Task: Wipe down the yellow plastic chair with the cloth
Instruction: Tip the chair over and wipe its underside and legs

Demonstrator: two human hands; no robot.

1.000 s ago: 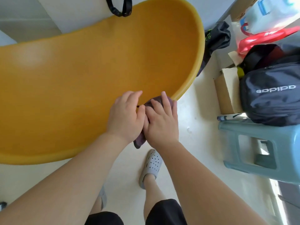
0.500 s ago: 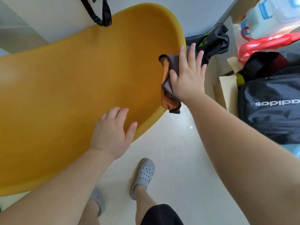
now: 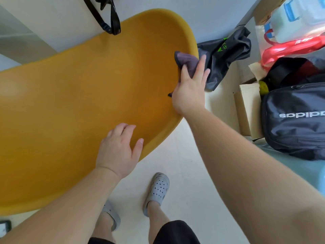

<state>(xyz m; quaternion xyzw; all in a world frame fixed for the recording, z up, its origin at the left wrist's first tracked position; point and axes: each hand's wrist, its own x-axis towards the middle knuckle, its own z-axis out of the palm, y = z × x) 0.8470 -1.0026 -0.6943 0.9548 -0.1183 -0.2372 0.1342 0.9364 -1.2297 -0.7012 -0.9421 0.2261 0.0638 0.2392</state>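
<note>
The yellow plastic chair [image 3: 79, 106] fills the left and middle of the view, its hollow shell facing me. A purple-grey cloth [image 3: 186, 61] lies over the chair's right rim. My right hand [image 3: 190, 88] presses the cloth against that rim with straight fingers, thumb on the inner side; most of the cloth is hidden under the palm. Flat on the shell close to the near rim rests my left hand [image 3: 119, 148], fingers relaxed and holding nothing.
A black bag [image 3: 223, 55] lies right behind the rim by my right hand. A cardboard box [image 3: 248, 110], a dark backpack [image 3: 295, 120] and red and white bags [image 3: 295, 41] crowd the right. A black strap [image 3: 109, 18] hangs above the chair. My feet stand on pale floor [image 3: 184, 152].
My right hand left the left hand and carried the cloth from the near rim up along the chair's right rim. My left hand stayed flat on the shell near the near edge.
</note>
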